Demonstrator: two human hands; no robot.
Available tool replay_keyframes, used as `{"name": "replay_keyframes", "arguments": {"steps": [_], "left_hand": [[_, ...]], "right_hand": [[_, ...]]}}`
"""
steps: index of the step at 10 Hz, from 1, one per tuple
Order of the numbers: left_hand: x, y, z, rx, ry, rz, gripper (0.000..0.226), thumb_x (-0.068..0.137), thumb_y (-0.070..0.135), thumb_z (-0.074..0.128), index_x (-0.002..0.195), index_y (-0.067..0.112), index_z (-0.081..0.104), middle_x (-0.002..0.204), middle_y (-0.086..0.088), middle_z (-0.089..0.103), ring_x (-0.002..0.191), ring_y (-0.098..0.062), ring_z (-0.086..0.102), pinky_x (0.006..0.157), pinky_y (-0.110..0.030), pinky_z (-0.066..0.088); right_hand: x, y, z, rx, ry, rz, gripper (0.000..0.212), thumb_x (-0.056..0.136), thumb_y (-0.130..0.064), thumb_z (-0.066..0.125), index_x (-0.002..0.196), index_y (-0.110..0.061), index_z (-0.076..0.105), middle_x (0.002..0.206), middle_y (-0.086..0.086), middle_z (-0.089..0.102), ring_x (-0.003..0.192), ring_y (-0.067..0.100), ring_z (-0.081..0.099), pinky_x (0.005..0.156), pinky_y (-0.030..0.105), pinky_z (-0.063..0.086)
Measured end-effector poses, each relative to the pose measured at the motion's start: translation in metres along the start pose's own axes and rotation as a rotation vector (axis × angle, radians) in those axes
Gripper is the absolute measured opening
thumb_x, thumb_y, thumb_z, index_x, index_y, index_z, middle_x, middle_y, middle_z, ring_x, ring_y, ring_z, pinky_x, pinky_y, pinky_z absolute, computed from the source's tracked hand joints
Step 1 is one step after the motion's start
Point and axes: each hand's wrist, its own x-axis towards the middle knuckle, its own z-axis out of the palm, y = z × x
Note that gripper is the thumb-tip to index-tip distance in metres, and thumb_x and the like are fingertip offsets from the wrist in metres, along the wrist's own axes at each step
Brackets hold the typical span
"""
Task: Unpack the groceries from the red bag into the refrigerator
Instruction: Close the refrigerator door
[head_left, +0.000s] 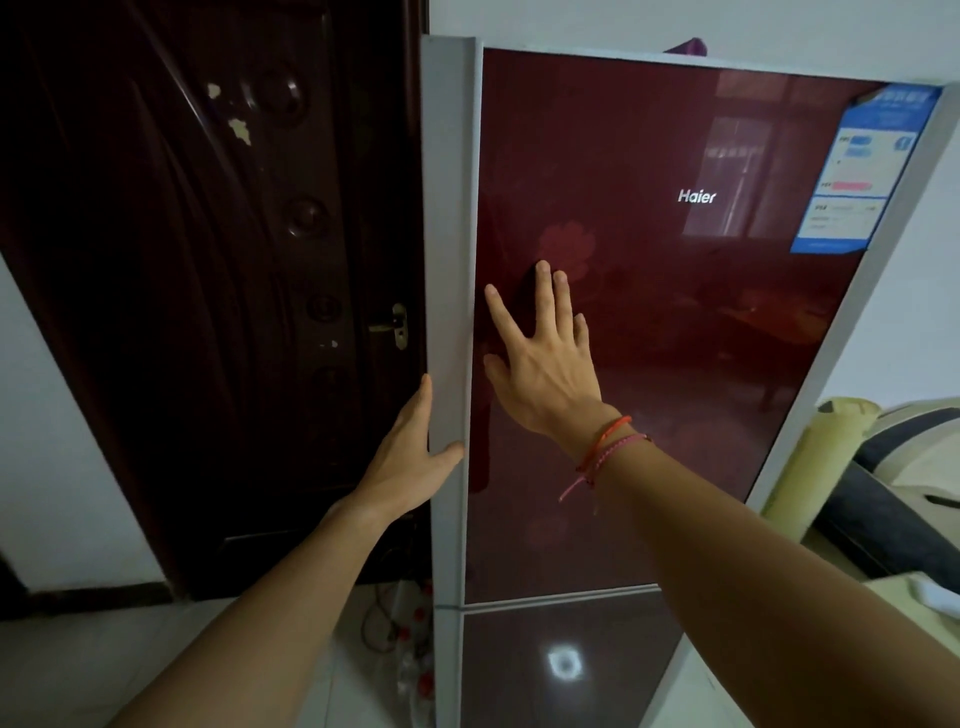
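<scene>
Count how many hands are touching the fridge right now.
2. The left hand holds the pale left edge of the upper fridge door, thumb in front; the right hand lies flat on that door's red front, fingers spread.

Floor (78, 654): pale glossy tile | refrigerator (675, 338): stands upright on floor | cable (371, 623): on floor at refrigerator's left side | plastic wrapping (410, 667): beside cable
</scene>
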Motion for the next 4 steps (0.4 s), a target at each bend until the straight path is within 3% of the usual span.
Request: {"name": "replay_keyframes", "arguments": {"steps": [2, 4], "left_hand": [[-0.034, 0.016, -0.026, 0.322, 0.156, 0.114, 0.078, 0.096, 0.042, 0.057, 0.157, 0.026, 0.012, 0.163, 0.005, 0.016, 0.148, -0.015, 0.017, 0.114, -0.039, 0.029], [-0.065, 0.030, -0.050, 0.500, 0.265, 0.190, 0.072, 0.094, 0.049, 0.055, 0.154, 0.020, 0.026, 0.159, 0.000, 0.027, 0.145, -0.020, 0.025, 0.111, -0.042, 0.038]], "right_hand": [[-0.024, -0.003, -0.027, 0.068, -0.117, 0.073, 0.072, 0.101, -0.049, 0.045, 0.161, -0.037, 0.007, 0.169, 0.017, -0.005, 0.156, 0.036, -0.004, 0.123, 0.061, 0.012], [-0.064, -0.004, -0.054, 0.068, -0.116, 0.151, 0.069, 0.098, -0.057, 0.044, 0.159, -0.040, 0.015, 0.166, 0.017, 0.013, 0.152, 0.037, 0.014, 0.118, 0.060, 0.026]]}}
